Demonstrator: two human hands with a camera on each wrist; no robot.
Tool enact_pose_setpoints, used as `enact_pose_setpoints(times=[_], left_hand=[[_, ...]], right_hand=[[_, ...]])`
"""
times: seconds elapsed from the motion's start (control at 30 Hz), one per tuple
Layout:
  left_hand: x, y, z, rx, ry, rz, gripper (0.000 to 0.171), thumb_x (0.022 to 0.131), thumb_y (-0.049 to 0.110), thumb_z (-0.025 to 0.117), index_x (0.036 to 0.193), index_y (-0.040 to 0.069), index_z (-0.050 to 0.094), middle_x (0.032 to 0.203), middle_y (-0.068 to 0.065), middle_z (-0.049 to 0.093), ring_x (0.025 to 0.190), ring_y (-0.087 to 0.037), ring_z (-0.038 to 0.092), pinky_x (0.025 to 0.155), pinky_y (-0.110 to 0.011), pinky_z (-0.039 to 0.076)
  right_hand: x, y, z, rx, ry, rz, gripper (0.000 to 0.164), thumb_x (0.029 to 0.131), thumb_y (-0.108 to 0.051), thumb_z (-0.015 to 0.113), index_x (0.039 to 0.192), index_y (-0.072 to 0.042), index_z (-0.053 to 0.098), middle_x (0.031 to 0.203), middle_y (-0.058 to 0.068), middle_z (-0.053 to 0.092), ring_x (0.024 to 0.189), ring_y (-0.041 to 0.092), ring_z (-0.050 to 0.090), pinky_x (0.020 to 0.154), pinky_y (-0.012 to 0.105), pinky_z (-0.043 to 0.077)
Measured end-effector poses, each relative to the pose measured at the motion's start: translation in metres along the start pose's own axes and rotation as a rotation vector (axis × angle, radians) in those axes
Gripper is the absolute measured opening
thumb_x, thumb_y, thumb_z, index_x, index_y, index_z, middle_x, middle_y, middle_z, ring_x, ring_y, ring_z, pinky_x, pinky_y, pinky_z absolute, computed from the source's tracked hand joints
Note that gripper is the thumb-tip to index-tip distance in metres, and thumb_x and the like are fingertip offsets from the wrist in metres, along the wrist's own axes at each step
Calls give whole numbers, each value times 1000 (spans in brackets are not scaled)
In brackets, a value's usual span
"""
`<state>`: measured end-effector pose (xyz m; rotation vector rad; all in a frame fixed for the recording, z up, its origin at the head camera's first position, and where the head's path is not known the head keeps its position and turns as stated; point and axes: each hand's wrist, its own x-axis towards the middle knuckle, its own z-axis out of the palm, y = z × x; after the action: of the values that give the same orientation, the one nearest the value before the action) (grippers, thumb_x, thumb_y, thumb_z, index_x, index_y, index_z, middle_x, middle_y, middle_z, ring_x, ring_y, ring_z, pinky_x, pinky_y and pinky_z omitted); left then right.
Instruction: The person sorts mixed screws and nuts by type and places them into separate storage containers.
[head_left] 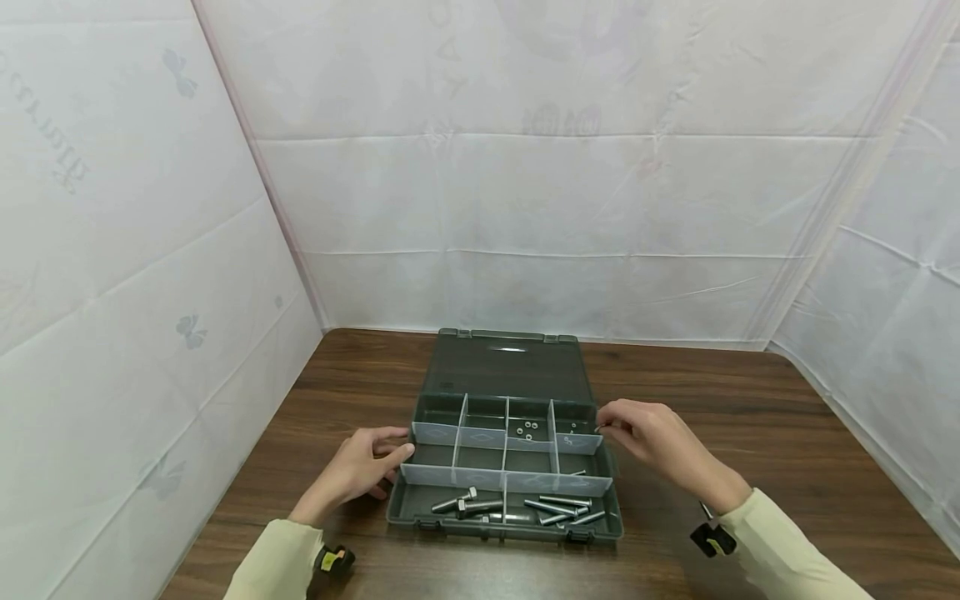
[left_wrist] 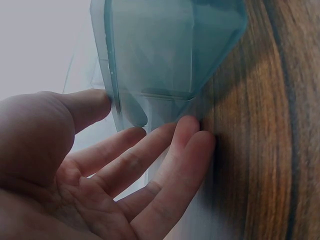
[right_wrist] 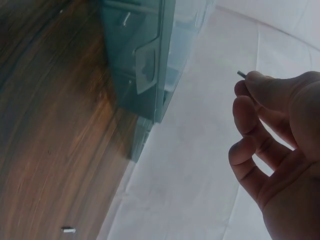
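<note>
A dark translucent compartment box lies open on the table. At its left side is my left hand, thumb at the rim and loosely bent fingers against the outer wall. My right hand is over the back right corner, pinching a thin metal pin-like piece between thumb and forefinger; the fingers hide most of it, so its kind is unclear. Several nuts lie in a back compartment, with tiny pieces in the one to its right. Large bolts and longer, thinner bolts fill the front compartments.
The box lid is folded back toward the white sheet wall. Pale dividers split the box. On the wooden table lies a small metal piece, seen in the right wrist view.
</note>
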<state>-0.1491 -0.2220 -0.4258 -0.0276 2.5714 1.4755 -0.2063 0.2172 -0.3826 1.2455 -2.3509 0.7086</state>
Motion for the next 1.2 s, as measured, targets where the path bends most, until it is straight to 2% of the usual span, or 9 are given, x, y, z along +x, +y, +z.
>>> enact_pose_setpoints(times=[0.23,0.47,0.73,0.87,1.13,1.2], left_hand=[[-1,0,-1,1,-12,11,50,100,27,70,141,0,60,115,-17,74,75,-20,70,54,-40,60],[-1,0,-1,-4,-11,13,50,101,27,70,141,0,60,116,-17,74,75,-20,70,54,-39,60],[-1,-1,-1,-3,-15,16,50,101,27,69,141,0,59,116,-18,74,75,-21,70,54,-39,60],[-1,-2,-1,-4,-17,20,51,101,27,69,141,-1,59,116,-18,74,75,-21,71,54,-39,60],[0,-2,-1,-3,-16,13,50,101,27,69,142,0,59,117,-18,74,75,-20,70,54,-39,60],[0,-2,-1,-6,-16,11,50,101,27,69,142,0,59,117,-18,73,75,-20,70,54,-39,60]], right_hand=[[3,-3,7,20,-17,-51,32,83,9,80,100,-18,75,94,-7,73,73,-2,60,64,11,47],[6,-6,13,29,-52,-48,29,85,5,80,101,-18,77,95,-9,73,76,-4,62,63,15,52],[9,-9,14,-22,-121,-49,26,86,3,79,100,-18,78,96,-7,75,75,-2,64,59,18,51],[9,-12,14,-45,-176,-43,27,86,4,78,102,-18,80,99,-9,76,76,-2,65,57,18,49],[9,-20,12,-65,-354,2,41,88,13,63,109,-18,80,107,-11,77,83,2,68,56,20,49],[9,-21,12,-39,-404,34,42,90,13,60,111,-17,80,108,-10,77,76,-1,64,53,19,45]])
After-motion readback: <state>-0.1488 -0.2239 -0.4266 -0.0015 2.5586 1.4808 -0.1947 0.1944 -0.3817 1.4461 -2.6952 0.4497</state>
